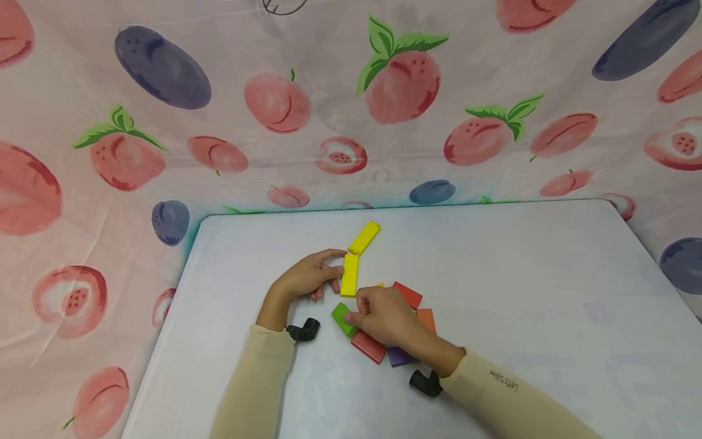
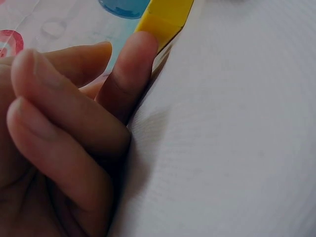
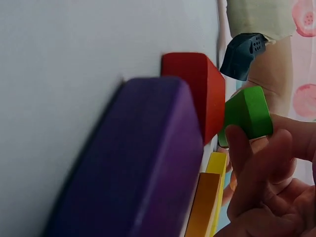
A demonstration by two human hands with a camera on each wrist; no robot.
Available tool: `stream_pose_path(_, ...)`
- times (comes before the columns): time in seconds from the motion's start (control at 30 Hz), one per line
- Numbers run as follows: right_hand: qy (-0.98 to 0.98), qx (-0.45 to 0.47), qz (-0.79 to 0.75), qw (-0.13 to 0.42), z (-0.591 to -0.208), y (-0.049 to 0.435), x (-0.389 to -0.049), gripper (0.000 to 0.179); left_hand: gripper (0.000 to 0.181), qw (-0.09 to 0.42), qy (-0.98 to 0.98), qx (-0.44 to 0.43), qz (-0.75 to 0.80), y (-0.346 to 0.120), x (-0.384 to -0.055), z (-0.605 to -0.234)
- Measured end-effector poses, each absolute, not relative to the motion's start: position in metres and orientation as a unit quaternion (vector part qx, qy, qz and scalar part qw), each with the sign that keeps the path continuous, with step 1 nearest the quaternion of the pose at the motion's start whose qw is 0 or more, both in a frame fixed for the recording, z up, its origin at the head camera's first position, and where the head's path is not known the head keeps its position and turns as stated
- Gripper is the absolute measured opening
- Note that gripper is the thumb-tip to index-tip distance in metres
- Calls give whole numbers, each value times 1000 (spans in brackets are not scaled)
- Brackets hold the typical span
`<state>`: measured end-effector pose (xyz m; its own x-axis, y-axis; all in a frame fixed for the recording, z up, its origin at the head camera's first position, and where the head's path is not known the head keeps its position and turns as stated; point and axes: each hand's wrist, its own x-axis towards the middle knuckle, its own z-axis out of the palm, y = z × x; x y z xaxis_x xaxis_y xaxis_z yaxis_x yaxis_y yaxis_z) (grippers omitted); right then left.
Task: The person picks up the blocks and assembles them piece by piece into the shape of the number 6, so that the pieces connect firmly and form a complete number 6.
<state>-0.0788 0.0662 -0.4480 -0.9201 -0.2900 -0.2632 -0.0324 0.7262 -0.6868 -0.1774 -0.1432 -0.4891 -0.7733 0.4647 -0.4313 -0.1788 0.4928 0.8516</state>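
Note:
My left hand [image 1: 309, 275] is beside two long yellow blocks lying end to end at an angle. Its index finger and thumb touch the left side of the nearer yellow block [image 1: 349, 279], close to the farther yellow block [image 1: 366, 236]. In the left wrist view, a fingertip [image 2: 142, 47] meets the end of a yellow block, and other fingers are bent. My right hand [image 1: 386, 314] pinches a green block [image 3: 248, 112] between thumb and finger, next to a dark red block [image 1: 368, 347]. The right palm is over the middle of a block ring, hiding part of it.
A red block [image 1: 408, 295], an orange block [image 1: 426, 320] and a purple block [image 1: 402, 356] lie around my right hand. Black devices [image 1: 304, 330] sit at both wrists. A white table [image 1: 526, 262] spreads beneath, with a fruit-printed cloth [image 1: 340, 36] behind it.

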Motion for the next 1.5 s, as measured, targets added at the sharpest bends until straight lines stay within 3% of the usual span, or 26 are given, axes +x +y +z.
stream_pose_path(0.6, 927, -97, -329, 151, -450, 67, -81, 41, 49, 325, 796, 89, 503, -143, -178, -489)
stream_pose_path(0.9, 937, -196, -254, 137, -445, 65, -77, 15, 49, 327, 798, 89, 499, -143, -178, -490)
stream_pose_path(1.07, 922, -269, -224, 164, -441, 61, -73, 29, 50, 326, 799, 89, 498, -144, -178, -489)
stream_pose_path(1.5, 922, -250, -219, 196, -445, 55, -75, 38, 49, 330, 794, 84, 503, -144, -178, -489)
